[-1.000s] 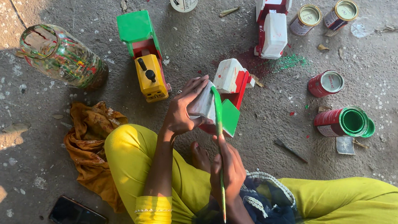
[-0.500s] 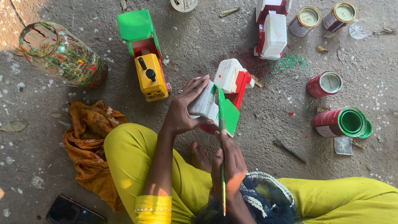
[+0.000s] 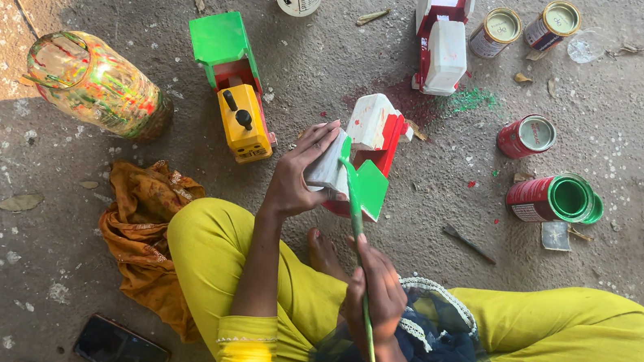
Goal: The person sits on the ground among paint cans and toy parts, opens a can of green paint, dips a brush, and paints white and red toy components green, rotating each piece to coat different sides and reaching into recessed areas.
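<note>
The right hand (image 3: pixel 378 294) sits just above the crossed legs in yellow trousers (image 3: pixel 563 350), its fingers closed around the thin handle of a paintbrush (image 3: pixel 356 234). The brush tip is coated green and rests against the green panel of a small toy truck (image 3: pixel 362 157).

The left hand (image 3: pixel 294 177) holds that toy from the side, fingers spread and wrapped against its white block, tilting it off the ground toward the brush. The toy looks like painted wood: stiff, light enough for one hand, but likely slick and easy to smudge where the green is wet. The white and red parts look like the safer places to grip. It shows a white cab, red body and a flat green piece at the front.

Left of it stands a finished toy truck (image 3: pixel 239 89) in green, red and yellow, with an orange cloth (image 3: pixel 145 225) near the knee and a phone (image 3: pixel 121 349) closer in. An open green paint can (image 3: pixel 557 198) lies to the right. Farther off are a paint-streaked plastic jar (image 3: pixel 96 84), another red and white toy (image 3: pixel 441 44) and more small cans (image 3: pixel 496 30).
</note>
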Demonstrator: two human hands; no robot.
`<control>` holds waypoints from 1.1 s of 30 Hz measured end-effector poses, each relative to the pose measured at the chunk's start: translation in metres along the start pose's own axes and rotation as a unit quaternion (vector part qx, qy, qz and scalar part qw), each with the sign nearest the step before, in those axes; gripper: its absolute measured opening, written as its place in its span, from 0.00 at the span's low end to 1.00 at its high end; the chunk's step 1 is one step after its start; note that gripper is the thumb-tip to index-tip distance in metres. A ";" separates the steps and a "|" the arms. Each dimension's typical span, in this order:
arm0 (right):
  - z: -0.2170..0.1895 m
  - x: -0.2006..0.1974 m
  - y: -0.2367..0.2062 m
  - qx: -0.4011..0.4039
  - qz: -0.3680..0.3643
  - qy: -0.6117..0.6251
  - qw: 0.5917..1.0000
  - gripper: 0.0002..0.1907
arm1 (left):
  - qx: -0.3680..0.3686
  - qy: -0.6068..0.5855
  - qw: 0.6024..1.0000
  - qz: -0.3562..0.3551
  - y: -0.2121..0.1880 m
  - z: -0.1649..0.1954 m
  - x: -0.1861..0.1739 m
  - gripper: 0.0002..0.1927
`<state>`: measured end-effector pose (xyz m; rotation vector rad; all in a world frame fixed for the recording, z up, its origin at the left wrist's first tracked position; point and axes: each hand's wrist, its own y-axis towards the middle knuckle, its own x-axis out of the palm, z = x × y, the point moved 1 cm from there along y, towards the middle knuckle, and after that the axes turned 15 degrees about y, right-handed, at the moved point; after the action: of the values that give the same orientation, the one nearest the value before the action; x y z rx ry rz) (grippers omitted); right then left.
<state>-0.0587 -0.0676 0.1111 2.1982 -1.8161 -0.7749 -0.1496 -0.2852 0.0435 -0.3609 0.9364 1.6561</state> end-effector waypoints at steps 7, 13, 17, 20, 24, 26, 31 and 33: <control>0.011 0.001 0.015 -0.007 0.013 -0.016 1.000 0.20 | -0.020 0.005 1.000 -0.013 0.001 0.003 0.000 0.55; 0.014 0.005 0.010 -0.001 -0.027 -0.012 1.000 0.20 | -0.017 -0.009 1.000 -0.010 0.002 0.005 -0.004 0.53; 0.001 0.002 -0.001 0.014 -0.027 0.007 1.000 0.19 | -0.022 0.002 1.000 -0.014 0.000 0.003 -0.003 0.49; -0.010 -0.003 -0.004 0.004 -0.033 0.019 0.999 0.18 | -0.019 -0.005 1.000 -0.006 -0.001 0.002 -0.002 0.48; -0.021 -0.016 -0.004 0.012 -0.020 0.028 0.999 0.19 | -0.004 -0.010 1.000 0.000 0.000 0.000 -0.001 0.51; -0.020 -0.019 -0.003 0.013 -0.008 0.021 1.000 0.19 | 0.001 -0.020 1.000 0.002 0.000 0.000 0.000 0.53; 0.001 -0.011 0.008 -0.012 -0.003 -0.007 1.000 0.18 | -0.006 -0.021 1.000 -0.002 -0.001 0.001 0.000 0.53; 0.004 -0.008 0.008 -0.003 -0.009 0.000 1.000 0.18 | -0.006 -0.022 1.000 -0.004 0.000 0.001 -0.001 0.53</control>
<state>-0.0682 -0.0616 0.1138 2.2148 -1.7929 -0.7824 -0.1488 -0.2849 0.0445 -0.3350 0.8914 1.6569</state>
